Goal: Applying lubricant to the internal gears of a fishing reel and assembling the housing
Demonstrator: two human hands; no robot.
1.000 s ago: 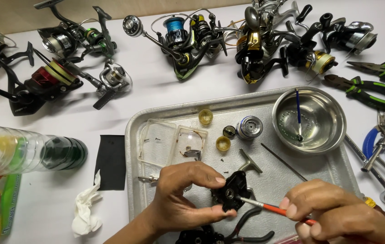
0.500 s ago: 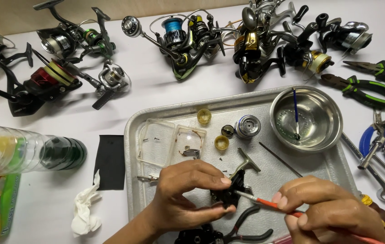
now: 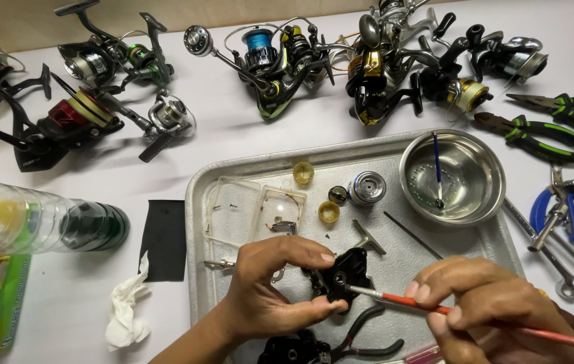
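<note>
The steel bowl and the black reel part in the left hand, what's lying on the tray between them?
In the head view, a thin dark rod lies between the steel bowl and the black reel part.

Our left hand (image 3: pixel 273 286) enters from near edge, forearm angled up from lower left, palm turned right. Fingers (image 3: pixel 300 248) arch over top, thumb presses from below: pinch closed on small black part, wrist raised off bench. Our right hand (image 3: pixel 486 303) comes in from near right, knuckles up, back of hand toward us. Thumb and first fingers squeezed together in pen-style grip on thin red-handled brush, remaining fingers curled under. Our two hands sit close, side by side, not touching.
</note>
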